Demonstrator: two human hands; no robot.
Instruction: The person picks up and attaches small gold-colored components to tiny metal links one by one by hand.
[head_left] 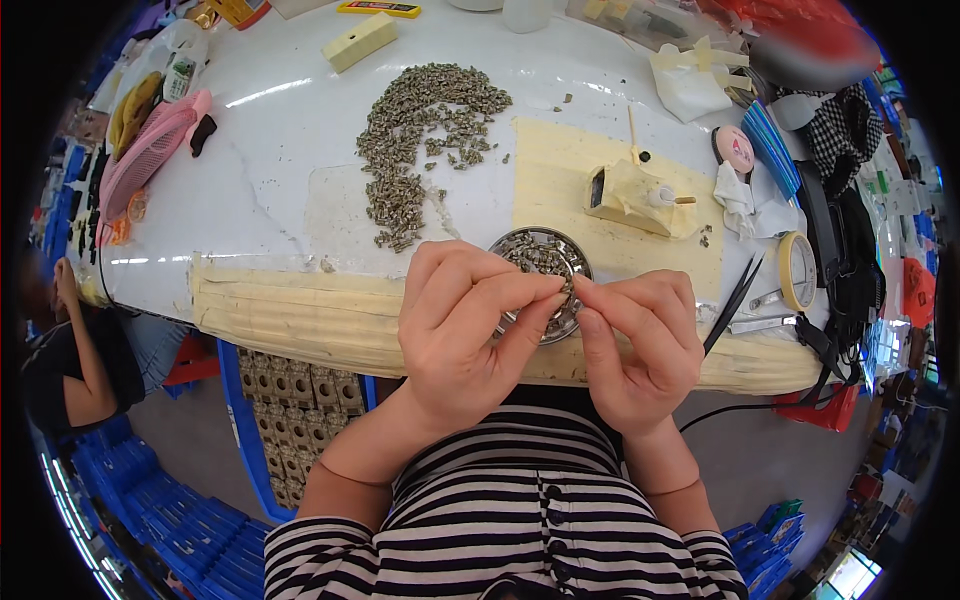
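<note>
My left hand (462, 325) is closed in a pinch, thumb and forefinger pressed together over a round metal dish (587, 262). My right hand (645, 345) is curled close beside it, its forefinger tip nearly meeting the left fingertips. Whatever lies between the fingertips is too small to make out against the dish. Small metal parts (540, 250) fill the dish, partly covered by my fingers. Beyond my left hand, a large heap of similar silvery metal parts (395, 190) spreads over the white tabletop (260, 190).
A tape-wrapped block (640, 200) stands on yellow paper at right. Black tweezers (735, 300) and a tape roll (797, 270) lie beside my right hand. A pink mesh pouch (150, 160) sits at far left. Below the padded edge is a blue crate (245, 430) of metal blocks. Another person (90, 350) sits left.
</note>
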